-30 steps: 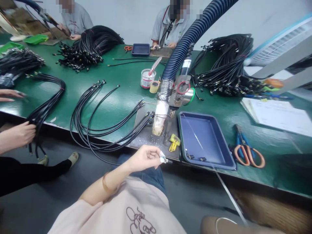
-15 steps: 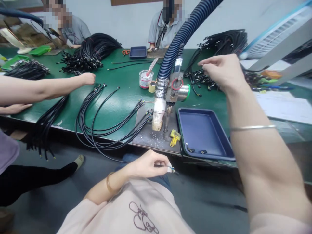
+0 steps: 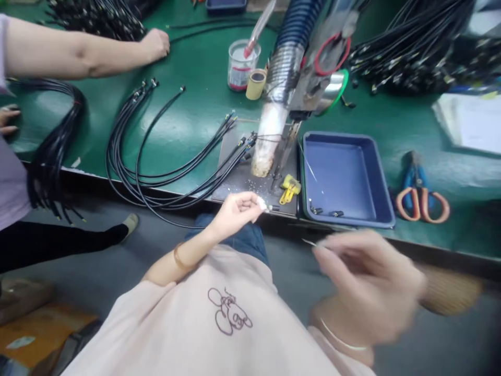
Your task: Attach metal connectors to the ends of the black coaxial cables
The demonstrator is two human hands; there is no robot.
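My left hand (image 3: pixel 238 215) is closed in a pinch at the front edge of the bench, with white wrapping on a fingertip. It grips the end of a black cable (image 3: pixel 156 219), where a small dark connector (image 3: pixel 275 208) sticks out to the right. That cable loops back to the bench on the left. My right hand (image 3: pixel 368 282), blurred by motion, is in front of the blue tray (image 3: pixel 340 180). Its thumb and fingers pinch a thin pale wire-like piece (image 3: pixel 308 242) that points left. What the piece is exactly, I cannot make out.
A soldering iron (image 3: pixel 287 151) stands beside a ribbed fume hose (image 3: pixel 279 68) over a dark mat. Around them are a yellow clip (image 3: pixel 289 189), a clear tub (image 3: pixel 242 68), pliers (image 3: pixel 420 193) and cable bundles (image 3: pixel 129 151). A co-worker's arm (image 3: pixel 97 55) reaches in from the left.
My right hand has come down from above the far right of the bench to in front of the tray. My left hand has risen slightly with the cable end. The view has tilted down.
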